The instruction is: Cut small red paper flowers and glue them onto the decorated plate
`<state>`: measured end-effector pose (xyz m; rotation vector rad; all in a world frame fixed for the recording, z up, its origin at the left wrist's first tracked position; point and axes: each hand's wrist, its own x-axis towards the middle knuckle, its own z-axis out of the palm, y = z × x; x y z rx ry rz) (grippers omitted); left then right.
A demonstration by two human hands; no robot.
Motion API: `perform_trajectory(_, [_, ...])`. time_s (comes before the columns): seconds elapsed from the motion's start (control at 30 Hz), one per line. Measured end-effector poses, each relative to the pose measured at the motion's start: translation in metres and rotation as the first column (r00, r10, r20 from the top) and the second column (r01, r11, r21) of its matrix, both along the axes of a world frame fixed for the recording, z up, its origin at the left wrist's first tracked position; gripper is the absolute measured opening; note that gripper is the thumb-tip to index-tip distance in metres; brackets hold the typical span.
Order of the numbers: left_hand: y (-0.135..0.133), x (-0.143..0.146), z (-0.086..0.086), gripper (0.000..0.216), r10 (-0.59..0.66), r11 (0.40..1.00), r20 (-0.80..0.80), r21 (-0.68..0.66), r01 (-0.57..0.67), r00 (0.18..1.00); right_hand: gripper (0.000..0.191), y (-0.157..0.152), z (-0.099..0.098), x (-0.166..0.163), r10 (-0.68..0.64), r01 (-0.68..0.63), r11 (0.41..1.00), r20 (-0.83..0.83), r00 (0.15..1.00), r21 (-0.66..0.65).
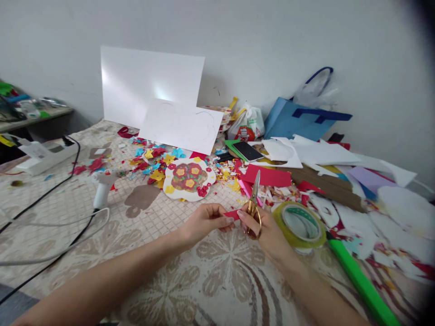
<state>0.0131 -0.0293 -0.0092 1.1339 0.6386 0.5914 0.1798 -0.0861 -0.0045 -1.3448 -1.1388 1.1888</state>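
Clutter covers most of the table (217, 280), which wears a patterned beige cloth. Toward its far edge two white sheets (152, 86) lean against the wall, the smaller one in front of the larger. Below them lies one white scalloped plate (189, 179) decorated with red and yellow paper flowers, ringed by a scatter of red, blue and yellow paper scraps (152, 158). One glue gun (102, 185) lies left of the plate, its cord trailing toward the near left corner, and one white power strip (45, 156) sits by the left edge with a black cable running from it. On the right side are one phone (248, 151), one blue bag (299, 120) against the wall, a heap of white and coloured paper, one roll of clear tape (301, 224) and one green roll (360, 283) running toward the near right corner. The tape roll lies just beside the right hand, touching or nearly touching it.

Both hands meet near the middle of the table. The left hand (207, 222) pinches a small red paper piece (233, 214) between thumb and fingertips, narrowly closed. The right hand (268, 228) is closed around the gold handles of one pair of scissors (253, 203), blades together and pointing up and away, and its fingertips also touch the red piece.
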Motion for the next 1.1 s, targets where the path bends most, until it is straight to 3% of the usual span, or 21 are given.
perform_trajectory(0.27, [0.002, 0.0, 0.001, 0.03, 0.077, 0.997, -0.023, -0.006, -0.077, 0.997, 0.034, 0.002, 0.0, 0.0, -0.003, 0.002, 1.0, -0.042, 0.999, -0.006])
perform_trajectory(0.43, [0.008, -0.002, 0.004, 0.029, 0.17, 0.985, 0.041, -0.019, -0.17, 0.984, 0.038, -0.001, -0.003, 0.0, 0.096, -0.094, 0.995, -0.124, 0.988, 0.023])
perform_trajectory(0.63, [0.016, -0.006, 0.01, 0.027, 0.249, 0.966, 0.127, -0.107, -0.236, 0.96, 0.042, -0.014, 0.005, -0.004, 0.278, -0.28, 0.96, 0.163, 0.947, -0.012])
perform_trajectory(0.77, [0.017, -0.007, 0.012, 0.025, 0.281, 0.958, 0.155, -0.109, -0.267, 0.947, 0.046, -0.016, 0.008, -0.008, 0.323, -0.328, 0.944, 0.296, 0.899, -0.032])
perform_trajectory(1.1, [0.013, -0.005, 0.01, 0.024, 0.253, 0.963, 0.163, -0.135, -0.232, 0.954, 0.048, -0.016, -0.002, -0.01, 0.319, -0.325, 0.945, 0.349, 0.881, -0.044])
